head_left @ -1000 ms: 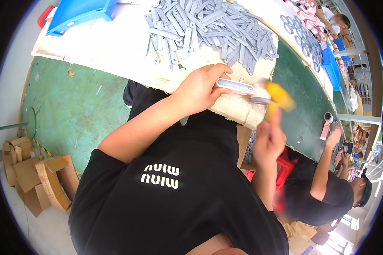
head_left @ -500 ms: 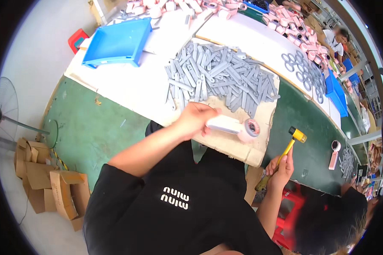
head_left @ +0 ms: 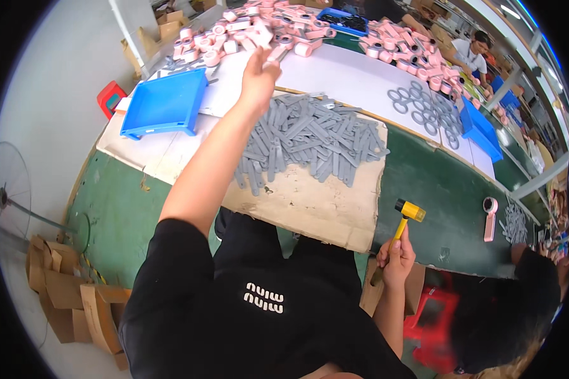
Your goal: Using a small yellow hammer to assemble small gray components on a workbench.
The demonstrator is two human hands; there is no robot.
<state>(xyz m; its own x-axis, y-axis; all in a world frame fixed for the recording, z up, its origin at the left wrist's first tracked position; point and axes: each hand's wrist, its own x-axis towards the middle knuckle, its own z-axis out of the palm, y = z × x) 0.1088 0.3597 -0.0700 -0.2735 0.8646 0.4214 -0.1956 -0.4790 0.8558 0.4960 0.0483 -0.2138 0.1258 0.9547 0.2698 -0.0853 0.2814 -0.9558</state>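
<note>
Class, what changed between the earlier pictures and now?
The left hand carried its pink part forward from board to pile; whether it let go is unclear. The hammer, once beside that part, is now apart, still in the right hand. The grey strips stayed heaped.

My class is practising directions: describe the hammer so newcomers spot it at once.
Find the tan board under the heap of grey strips. Just off its near right corner, the right hand grips the hammer. Its yellow head, black at one end, sets it apart from the grey strips and pink parts.
</note>
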